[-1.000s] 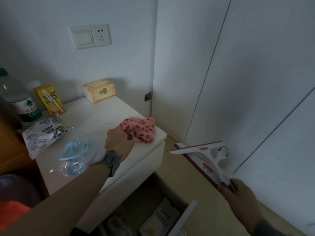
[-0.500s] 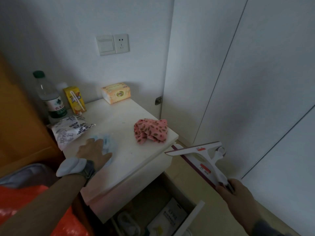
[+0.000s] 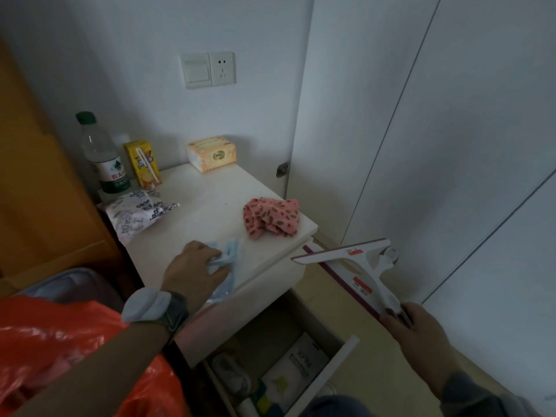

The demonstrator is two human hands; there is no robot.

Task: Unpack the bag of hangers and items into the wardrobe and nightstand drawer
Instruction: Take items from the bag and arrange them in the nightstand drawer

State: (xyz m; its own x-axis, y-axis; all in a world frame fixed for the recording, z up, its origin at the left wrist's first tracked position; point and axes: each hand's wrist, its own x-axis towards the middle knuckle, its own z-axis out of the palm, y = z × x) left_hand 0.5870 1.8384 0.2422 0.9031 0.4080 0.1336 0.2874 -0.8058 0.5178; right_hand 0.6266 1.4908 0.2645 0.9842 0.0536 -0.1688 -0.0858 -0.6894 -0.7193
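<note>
My left hand (image 3: 194, 269) grips a clear plastic packet of light blue items (image 3: 227, 257) at the front edge of the white nightstand (image 3: 210, 203). My right hand (image 3: 412, 325) holds the handle of a white window squeegee on its printed card (image 3: 358, 266), raised beside the nightstand's right corner. A pink spotted cloth (image 3: 272, 217) lies bunched on the nightstand top, apart from both hands. Below, the nightstand drawer (image 3: 343, 356) stands pulled out with boxes and small items inside. An orange plastic bag (image 3: 54, 341) fills the lower left.
At the back of the nightstand stand a water bottle (image 3: 103, 155), a yellow drink carton (image 3: 143, 164) and an orange tissue pack (image 3: 212, 153); a patterned white bag (image 3: 135, 215) lies at left. White wardrobe doors (image 3: 451, 145) rise on the right. A wooden bed frame (image 3: 36, 176) stands at left.
My left hand let go of the pink cloth, moved left and back to the blue packet, and closed on it. The squeegee in my right hand stayed nearly still.
</note>
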